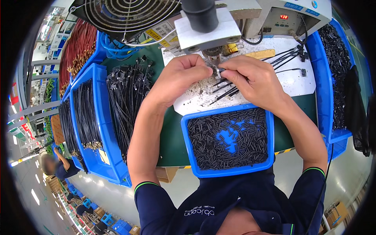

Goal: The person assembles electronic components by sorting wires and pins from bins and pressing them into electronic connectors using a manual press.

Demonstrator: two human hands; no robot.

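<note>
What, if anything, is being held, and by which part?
The right hand seems to pinch a small dark piece, part unclear; whether the left hand holds anything cannot be told.

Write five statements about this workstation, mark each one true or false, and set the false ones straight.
1. The left hand and the right hand are close together at the machine's tool tip. True.
2. A blue tray of short black pieces appears below the hands in the picture. True.
3. The short black pieces hide the tray's whole bottom. False: bare blue shows in the middle.
4. The dark red cables lie to the person's right. False: they lie to the left.
5. The lit display glows green. False: it glows red.
</note>
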